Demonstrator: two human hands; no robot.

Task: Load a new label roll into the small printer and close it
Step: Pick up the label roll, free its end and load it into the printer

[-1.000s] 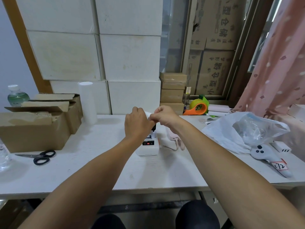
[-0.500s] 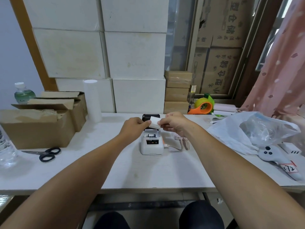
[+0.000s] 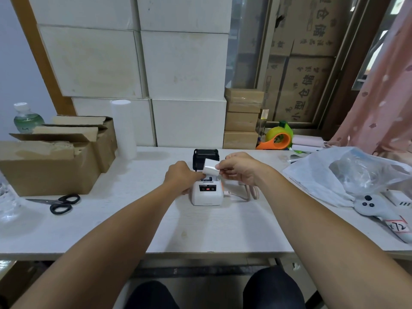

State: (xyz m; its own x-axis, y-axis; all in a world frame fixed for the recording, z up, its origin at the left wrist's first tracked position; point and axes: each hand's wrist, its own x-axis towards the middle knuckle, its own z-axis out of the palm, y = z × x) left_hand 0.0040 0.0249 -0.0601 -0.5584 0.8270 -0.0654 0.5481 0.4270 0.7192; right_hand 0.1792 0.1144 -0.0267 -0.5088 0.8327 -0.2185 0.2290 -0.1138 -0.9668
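A small white printer (image 3: 207, 194) stands in the middle of the white table (image 3: 111, 219), its black lid (image 3: 205, 156) tipped open toward the back. A small white label roll (image 3: 210, 167) hangs just above the open compartment, pinched from the right by my right hand (image 3: 240, 168). My left hand (image 3: 181, 176) rests against the printer's left side, fingertips touching the roll's lower left end. A red light glows on the printer's front panel. The inside of the compartment is mostly hidden by the roll.
Open cardboard boxes (image 3: 51, 161) and black scissors (image 3: 60, 202) lie at the left. A tall white roll (image 3: 123, 128) stands behind. A plastic bag (image 3: 347, 175), a white controller (image 3: 379, 210) and an orange tape dispenser (image 3: 278, 137) occupy the right. A cable (image 3: 247, 195) leaves the printer's right side.
Both hands have come down from above the printer, bringing the label roll low over the open compartment. The left hand has settled against the printer's side.
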